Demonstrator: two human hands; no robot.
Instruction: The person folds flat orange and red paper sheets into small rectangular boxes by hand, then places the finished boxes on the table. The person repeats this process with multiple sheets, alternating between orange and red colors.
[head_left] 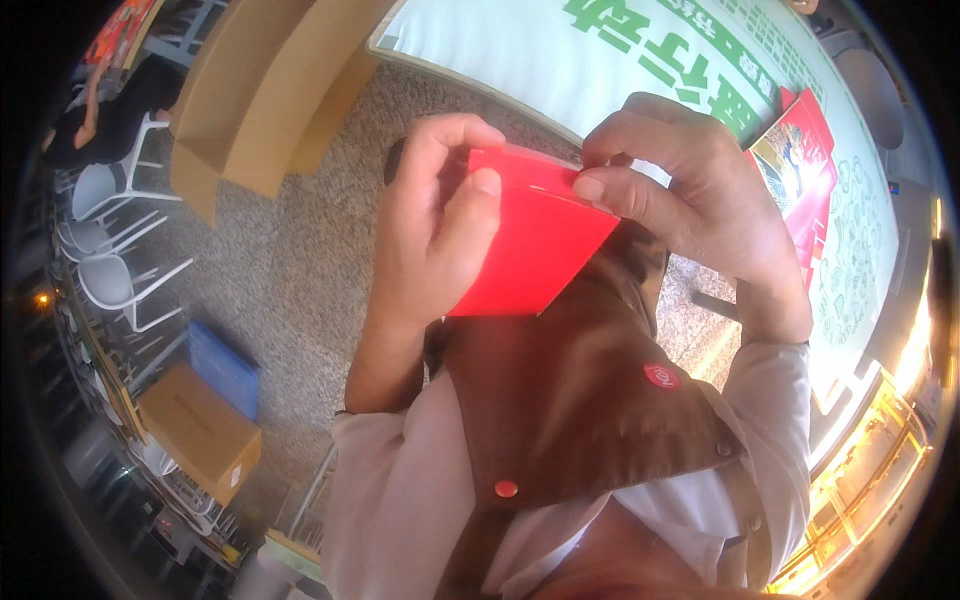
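A red cardboard box (pixel 535 250) is held up in front of my brown apron. My left hand (pixel 425 235) wraps round its left side, with the thumb pressed on the near face and the fingers behind it. At the upper right corner my right hand (pixel 690 190) pinches the top edge between thumb and bent fingers. A seam or flap line runs along the box's upper part. What lies inside the box cannot be seen. Beyond my right wrist, a red printed package (pixel 805 165) with a picture on it rests on the table.
A table with a white and green printed top (pixel 470 50) runs from ahead round to my right. Tall open cardboard (pixel 270 100) stands at the upper left. Lower left are a brown carton (pixel 200 425), a blue box (pixel 222 368) and white chairs (pixel 108 280). Another person (pixel 110 115) is far left.
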